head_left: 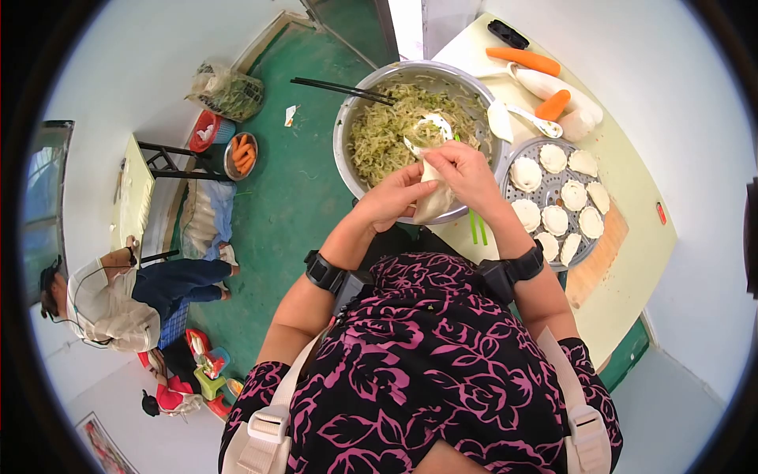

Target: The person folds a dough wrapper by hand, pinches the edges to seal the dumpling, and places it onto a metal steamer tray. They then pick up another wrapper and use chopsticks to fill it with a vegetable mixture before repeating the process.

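Note:
Above the near rim of a large metal bowl (340,146), both my hands have hold of one dough dumpling (433,204). My left hand (392,196) grips its left side with bent fingers. The fingers of my right hand (466,172) pinch the dough's upper edge. Shredded green vegetable filling (387,126) fills the bowl, and a white spoon (439,122) rests in it, partly hidden by my hands. Dark chopsticks (332,85) lie across the bowl's left rim. Green sticks (478,227) show below my right wrist.
A perforated steamer tray (540,197) with several dumplings stands right of the bowl, by a wooden board (604,257). Carrots (525,59), a white radish (557,91) and another spoon (537,118) lie behind. Two people work at left, near a carrot bowl (240,156).

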